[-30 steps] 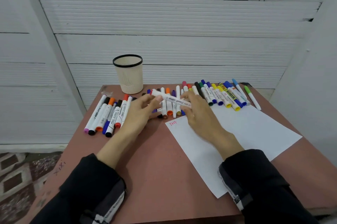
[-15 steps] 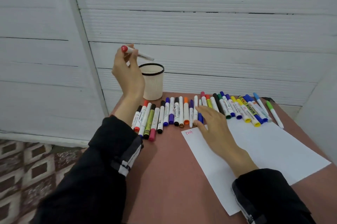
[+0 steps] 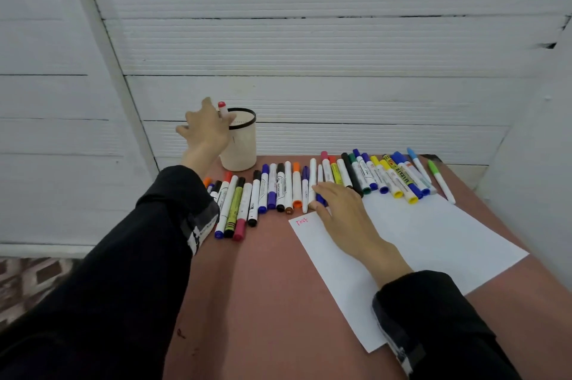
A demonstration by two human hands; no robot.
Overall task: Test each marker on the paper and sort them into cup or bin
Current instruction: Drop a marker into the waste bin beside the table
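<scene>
Fingers of the left hand (image 3: 206, 128) are curled round the red-capped marker (image 3: 223, 110), holding it upright with its cap at twelve o'clock and its barrel hidden behind the palm. That hand hangs at the nine o'clock side of the cup (image 3: 242, 144), and the marker stands right at the cup's near-left rim; whether its lower end is already inside cannot be told. I judge the drop turns on this: the marker's long axis is close to vertical and the opening lies just toward three o'clock from the fingers, so a small shift that way and a release should seat it.

Farther right, the row of markers (image 3: 280, 190) lies on the table (image 3: 263, 286), barrels running roughly from six to twelve o'clock, caps of many colours, fanning toward one o'clock at the right end. The right hand (image 3: 340, 209) rests with fingers loosely spread and nearly straight on the middle of that row, fingertips touching a white-barrelled marker (image 3: 312, 184) and a blue-capped one beside it; it grips nothing that I can make out. It is much the nearer hand for the next pick.

At four o'clock from that hand lies the paper (image 3: 433, 240), white, with a small pink scribble at its upper left corner. No bin is in view.
</scene>
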